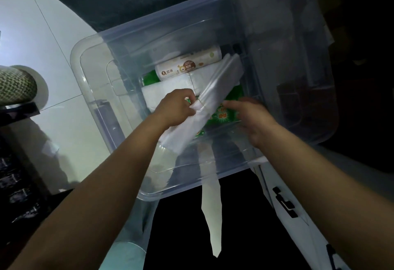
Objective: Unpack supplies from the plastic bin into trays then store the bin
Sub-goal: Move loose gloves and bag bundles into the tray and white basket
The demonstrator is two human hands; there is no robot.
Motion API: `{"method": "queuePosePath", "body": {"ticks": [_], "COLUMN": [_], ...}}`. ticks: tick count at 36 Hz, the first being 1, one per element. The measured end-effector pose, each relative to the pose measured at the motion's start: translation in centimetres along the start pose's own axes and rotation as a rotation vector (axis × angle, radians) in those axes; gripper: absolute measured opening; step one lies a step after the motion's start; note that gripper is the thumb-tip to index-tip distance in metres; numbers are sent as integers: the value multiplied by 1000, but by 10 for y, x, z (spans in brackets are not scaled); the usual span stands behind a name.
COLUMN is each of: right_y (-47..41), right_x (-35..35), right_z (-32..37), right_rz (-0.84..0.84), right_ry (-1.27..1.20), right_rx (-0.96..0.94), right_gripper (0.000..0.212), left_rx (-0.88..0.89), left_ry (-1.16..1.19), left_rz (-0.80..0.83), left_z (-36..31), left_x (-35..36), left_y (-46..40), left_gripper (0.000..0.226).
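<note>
A clear plastic bin point(89, 90) fills the middle of the head view. Inside lie a white roll with a brown label point(189, 63), a white folded pack point(168, 92) and a green packet point(226, 112). My left hand point(177, 109) pinches a bundle of clear plastic bags point(215, 95) near its middle; the bundle slants from lower left to upper right above the green packet. My right hand point(253, 116) is inside the bin, its fingers reaching toward the bundle over the green packet; whether they touch it I cannot tell.
The bin's clear lid point(283, 56) leans at the right. A white floor point(42, 35) lies to the left, with a green-patterned round object point(15, 86) at the left edge. A white panel with black catches point(283, 203) runs along the lower right. The surroundings are dark.
</note>
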State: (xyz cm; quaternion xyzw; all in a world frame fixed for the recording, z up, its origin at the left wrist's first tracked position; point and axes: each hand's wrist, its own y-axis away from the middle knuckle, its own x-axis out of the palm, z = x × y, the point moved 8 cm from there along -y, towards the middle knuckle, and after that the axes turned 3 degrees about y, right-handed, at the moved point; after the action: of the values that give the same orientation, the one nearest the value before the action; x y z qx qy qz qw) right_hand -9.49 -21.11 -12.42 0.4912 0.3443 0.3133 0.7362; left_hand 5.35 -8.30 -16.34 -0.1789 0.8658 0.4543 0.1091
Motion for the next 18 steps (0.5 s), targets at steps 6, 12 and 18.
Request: {"method": "queuePosePath", "body": {"ticks": [6, 12, 18], "right_y": [30, 48, 53], "right_x": [19, 5, -22], "right_z": [-4, 7, 1], "right_rz": [227, 242, 122], "right_ry": [-303, -381, -451], "right_rx": [77, -82, -114], "right_gripper": [13, 28, 19], "left_rx": [-80, -67, -26], "left_ry": [631, 771, 498], "left_rz": [144, 406, 103], "left_z": [-16, -29, -14], "left_x": [-13, -5, -19], "left_y": [45, 49, -2], "left_gripper": [15, 20, 29]}}
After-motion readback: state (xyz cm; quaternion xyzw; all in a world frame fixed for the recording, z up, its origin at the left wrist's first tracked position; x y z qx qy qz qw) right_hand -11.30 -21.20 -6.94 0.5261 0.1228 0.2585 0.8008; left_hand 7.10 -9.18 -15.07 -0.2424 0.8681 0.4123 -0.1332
